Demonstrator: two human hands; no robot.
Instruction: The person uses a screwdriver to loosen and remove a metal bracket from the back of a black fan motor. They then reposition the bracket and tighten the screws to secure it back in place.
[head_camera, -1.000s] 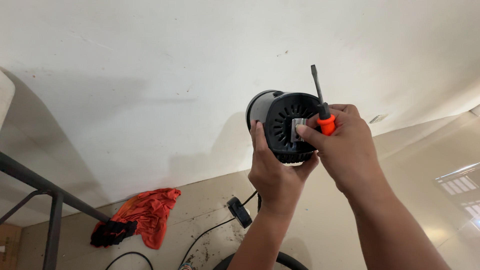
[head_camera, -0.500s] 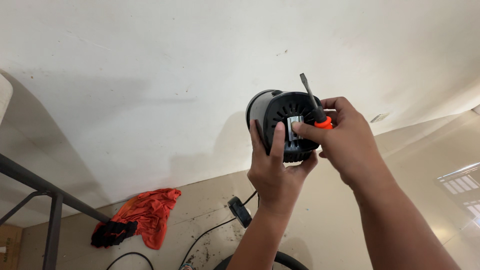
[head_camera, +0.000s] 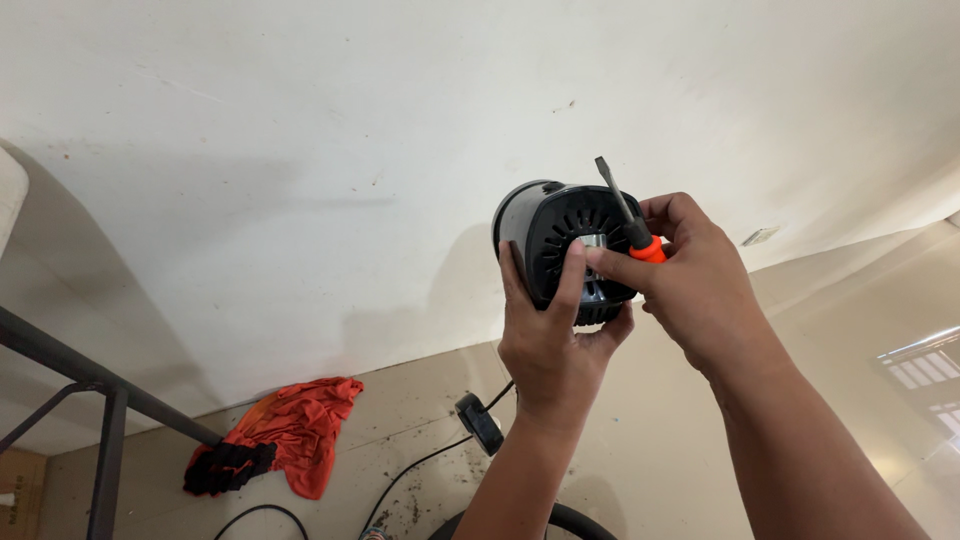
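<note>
1. The left hand (head_camera: 550, 345) is clenched around the black motor housing (head_camera: 565, 240), gripping it from below, with the thumb lying up across the slotted face and the fingers curled under the lower edge.
2. The right hand (head_camera: 695, 280) is closed on a screwdriver (head_camera: 628, 215) with an orange handle. The handle sits tucked in the palm, and the forefinger reaches across to touch the middle of the housing's face, just beside the left thumb.
3. The housing is a short rounded drum, held up in front of the pale wall (head_camera: 300, 150). Its round end with radial vent slots faces the camera, so its axis runs roughly away from the viewer, towards the wall. A small metal part shows at the centre of that face, partly hidden by the fingers.
4. The screwdriver's shaft points up and slightly left, its flat tip standing clear above the housing's upper rim; the long axis is close to upright, leaning across the housing's right edge.
5. Below the housing the wall meets a beige floor (head_camera: 400, 440) speckled with dirt. A black cable (head_camera: 420, 470) with a black plug (head_camera: 478, 422) lies on the floor under the left wrist.
6. Well to the left of the housing and lower, a crumpled red cloth (head_camera: 300, 425) lies on the floor with a black piece (head_camera: 225, 468) at its end, near a dark metal frame (head_camera: 100, 400).
</note>
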